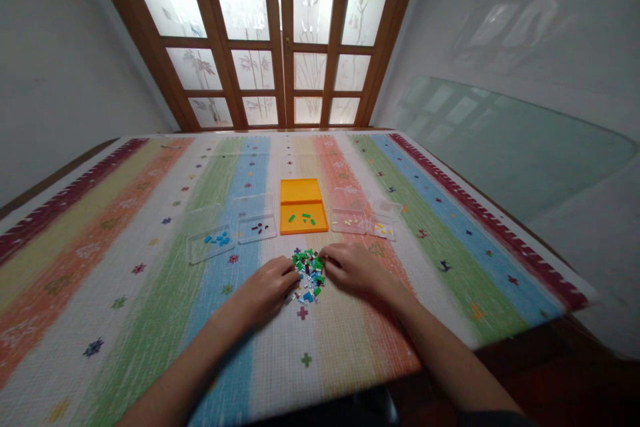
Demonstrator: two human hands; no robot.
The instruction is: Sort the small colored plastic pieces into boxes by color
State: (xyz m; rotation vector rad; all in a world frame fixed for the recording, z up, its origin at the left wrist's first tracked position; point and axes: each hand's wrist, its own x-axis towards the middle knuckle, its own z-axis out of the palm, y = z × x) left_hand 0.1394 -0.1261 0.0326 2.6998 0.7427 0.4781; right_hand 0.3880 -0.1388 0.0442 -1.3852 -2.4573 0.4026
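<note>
A small heap of tiny coloured bricks (309, 271), mostly green, blue and white, lies on the striped tablecloth (150, 293). My left hand (267, 290) rests against the heap's left side with its fingers curled down onto the pieces. My right hand (350, 267) lies at the heap's right side, its fingers bent and its fingertips touching the top of the pile. Whether either hand pinches a piece is hidden.
Beyond the heap stands a row of small open boxes: a clear one with blue pieces (207, 237), a clear one with dark pieces (256, 220), an orange one with green pieces (302, 207), and two clear ones (349, 213) (385, 219) with pale and yellow pieces. A wooden glazed door (285, 33) stands behind the table.
</note>
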